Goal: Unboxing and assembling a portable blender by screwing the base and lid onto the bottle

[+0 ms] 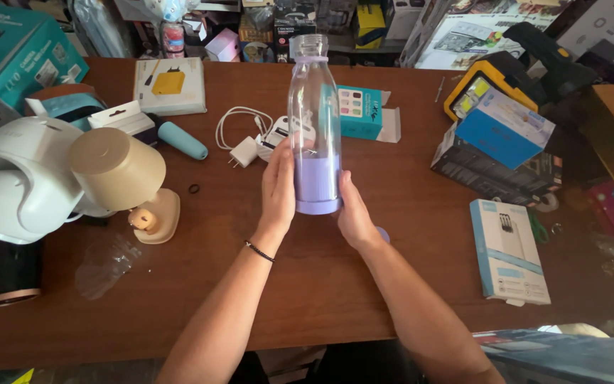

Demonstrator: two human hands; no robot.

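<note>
I have both hands on the tall clear plastic bottle with the lilac base (pixel 314 128), which stands upright near the middle of the brown wooden worktop (pixel 392 284), a little toward its far edge. My left hand (pixel 278 186) presses flat against the bottle's left side, fingers extended upward along the wall. My right hand (pixel 353 212) cups the lilac base from the right, and I cannot tell how far its fingers wrap behind. Neither hand closes fully around the bottle; it is pinched between two palms.

The bottle's mouth looks open, with no cap on it. It is tall and narrow, and my grip sits low, so I judge that a sideways nudge could tip the top over. The smooth wall could also slip between open palms if I lift it this way.

Just behind the bottle lie a white charger plug with coiled cable (pixel 243 139) and a small teal cardboard box (pixel 361 112). A fall toward the far edge would land on them.

To the left, near the worktop's left edge, stands a beige lamp with a round shade (pixel 119 171), beside a white rounded appliance (pixel 19 181). My left elbow swinging outward could knock the lamp. A light blue flat box (pixel 509 249) lies toward the right edge, well apart from my hands.
</note>
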